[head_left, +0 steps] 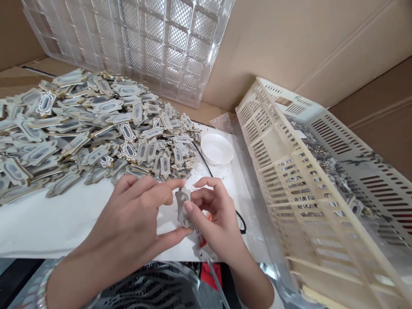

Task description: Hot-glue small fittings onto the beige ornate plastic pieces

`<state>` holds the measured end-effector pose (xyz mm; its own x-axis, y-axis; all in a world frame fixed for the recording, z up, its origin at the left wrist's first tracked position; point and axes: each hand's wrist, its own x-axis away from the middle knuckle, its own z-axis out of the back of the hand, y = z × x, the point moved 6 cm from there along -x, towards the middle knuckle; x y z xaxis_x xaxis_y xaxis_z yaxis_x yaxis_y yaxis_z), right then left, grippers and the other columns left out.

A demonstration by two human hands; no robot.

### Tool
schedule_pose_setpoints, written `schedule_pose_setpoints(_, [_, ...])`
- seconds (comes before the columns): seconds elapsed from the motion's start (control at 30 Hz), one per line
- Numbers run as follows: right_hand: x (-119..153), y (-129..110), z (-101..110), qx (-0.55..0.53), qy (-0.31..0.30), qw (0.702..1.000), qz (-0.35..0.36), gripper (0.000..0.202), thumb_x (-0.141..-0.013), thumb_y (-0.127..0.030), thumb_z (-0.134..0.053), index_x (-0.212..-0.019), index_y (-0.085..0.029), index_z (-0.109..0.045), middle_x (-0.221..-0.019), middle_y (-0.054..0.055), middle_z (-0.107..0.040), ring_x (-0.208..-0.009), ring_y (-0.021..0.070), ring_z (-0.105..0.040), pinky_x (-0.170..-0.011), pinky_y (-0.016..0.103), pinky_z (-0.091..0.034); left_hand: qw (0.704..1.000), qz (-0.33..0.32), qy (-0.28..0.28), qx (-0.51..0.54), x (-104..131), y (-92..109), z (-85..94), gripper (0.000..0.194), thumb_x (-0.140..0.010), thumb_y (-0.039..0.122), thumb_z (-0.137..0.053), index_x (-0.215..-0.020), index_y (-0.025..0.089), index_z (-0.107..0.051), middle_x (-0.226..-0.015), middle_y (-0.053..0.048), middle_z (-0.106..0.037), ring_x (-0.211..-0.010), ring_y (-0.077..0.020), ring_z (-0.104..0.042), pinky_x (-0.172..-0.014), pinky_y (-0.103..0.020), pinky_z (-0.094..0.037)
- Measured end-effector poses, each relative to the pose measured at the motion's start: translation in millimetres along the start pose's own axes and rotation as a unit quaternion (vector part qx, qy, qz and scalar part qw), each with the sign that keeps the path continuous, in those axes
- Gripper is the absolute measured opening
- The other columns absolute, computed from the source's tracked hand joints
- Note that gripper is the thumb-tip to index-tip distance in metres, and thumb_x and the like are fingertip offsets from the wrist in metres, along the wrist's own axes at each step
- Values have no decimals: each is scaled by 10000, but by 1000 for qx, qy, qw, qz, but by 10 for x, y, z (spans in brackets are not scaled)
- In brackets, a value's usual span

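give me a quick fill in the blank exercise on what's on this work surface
1. Both hands pinch one small ornate piece between the ____.
2. The heap of ornate pieces lies to the person's ____.
3. The small round dish is coloured ____.
4. The slotted plastic basket stands on the person's ____ side.

Missing words: fingertips; left; white; right

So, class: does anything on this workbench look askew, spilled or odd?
Yes. The cream slotted basket sits tilted instead of flat, and the clear compartment tray leans against the cardboard rather than lying down.
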<state>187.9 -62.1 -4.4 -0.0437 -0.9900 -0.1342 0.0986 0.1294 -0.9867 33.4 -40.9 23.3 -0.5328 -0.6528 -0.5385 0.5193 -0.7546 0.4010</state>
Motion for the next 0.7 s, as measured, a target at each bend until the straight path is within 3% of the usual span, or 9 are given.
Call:
schedule_pose_setpoints(0.1, [-15,38,-24,-61,-10,997,-42,239,-865,-232,-699,-1014,-245,-512,-701,-76,-591,-558,68,-515,-527,173,-405,1000,-7,3,12,-14,39,-16,381,-901,528,-710,-1179,356,-514,-1151,36,-763,-810,-245,-666,-762,-445,-436])
schedule_pose_setpoints(0.17, [-33,40,-32,-99,-16,993,-56,250,-861,-292,-724,-962,-243,-500,-659,-89,-542,-537,64,-470,-512,167,-381,999,4,15,38,-5,27,-28,471,-873,562,-736,-1237,369,-509,-1153,25,-759,-844,-254,-677,-800,-458,-474])
schedule_pose_setpoints(0.3, [-66,11,-6,-144,-15,987,-68,354,-834,-423,-777,-879,-246,-474,-614,-110,-465,-497,58,-394,-474,156,-362,984,115,14,135,28,-150,-94,649,-762,612,-816,-1315,383,-565,-1194,-27,-715,-913,-258,-697,-879,-464,-584])
schedule_pose_setpoints(0.37, [-71,-4,25,-157,-10,985,-69,382,-820,-448,-794,-865,-246,-472,-602,-114,-455,-480,54,-368,-461,154,-352,969,161,4,187,28,-233,-127,583,-767,556,-820,-1267,360,-595,-1213,-43,-696,-922,-239,-717,-844,-414,-623])
schedule_pose_setpoints(0.47, [-62,-6,74,-179,-7,981,-74,403,-804,-453,-814,-859,-247,-472,-589,-115,-452,-467,54,-344,-453,153,-330,959,162,-20,230,-19,-259,-158,438,-802,445,-790,-1176,318,-599,-1178,-34,-705,-882,-200,-739,-810,-355,-638])
schedule_pose_setpoints(0.57, [-26,12,128,-193,-7,977,-92,412,-804,-449,-823,-870,-249,-469,-606,-104,-473,-484,59,-362,-469,161,-336,965,152,-41,210,-68,-266,-168,307,-825,402,-747,-1094,297,-641,-1018,0,-734,-829,-179,-734,-801,-320,-628])
schedule_pose_setpoints(0.7, [62,7,228,-206,-1,973,-108,385,-828,-424,-819,-905,-258,-481,-632,-91,-485,-501,74,-396,-460,166,-347,971,176,-11,162,-76,-391,-62,163,-871,407,-684,-986,294,-660,-861,43,-743,-767,-163,-729,-664,-251,-573])
